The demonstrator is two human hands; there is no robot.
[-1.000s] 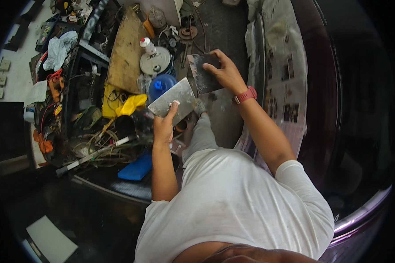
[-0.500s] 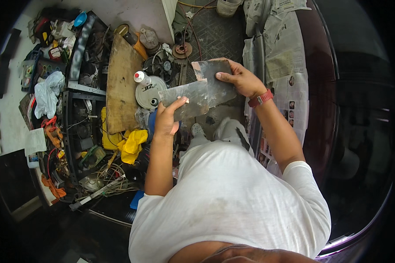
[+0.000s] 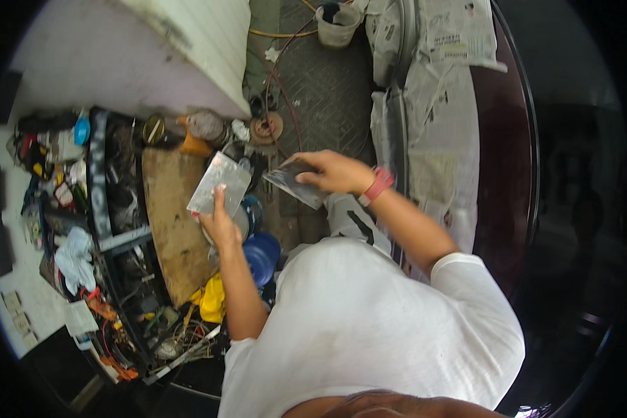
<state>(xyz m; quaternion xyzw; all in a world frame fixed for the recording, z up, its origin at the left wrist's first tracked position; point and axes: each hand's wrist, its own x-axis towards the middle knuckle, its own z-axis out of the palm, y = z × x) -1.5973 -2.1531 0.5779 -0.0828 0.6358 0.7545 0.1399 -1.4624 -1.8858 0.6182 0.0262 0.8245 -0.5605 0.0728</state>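
Observation:
My left hand (image 3: 220,224) is closed on a thin, flat, light grey rectangular plate (image 3: 224,180), its thumb lying on the upper face. A small whitish dab shows by that thumb. My right hand (image 3: 336,171) grips a darker grey thin plate (image 3: 292,182), tilted and a little blurred, with the thumb on top. A gap separates the two plates in front of my body. Below the left plate, a round can is mostly hidden by that plate and hand.
A wooden board (image 3: 171,209) leans by a cluttered metal shelf (image 3: 125,240) on the left. A blue basin (image 3: 263,256) and yellow cloth (image 3: 212,298) lie near my left forearm. Newspaper (image 3: 439,139) covers part of a dark red car (image 3: 498,160) on the right. A bucket (image 3: 337,28) stands ahead.
The two plates overlapped or nearly touched before; now they are apart. My left hand has moved left with its plate turned, and the right plate has tilted. The view has shifted forward.

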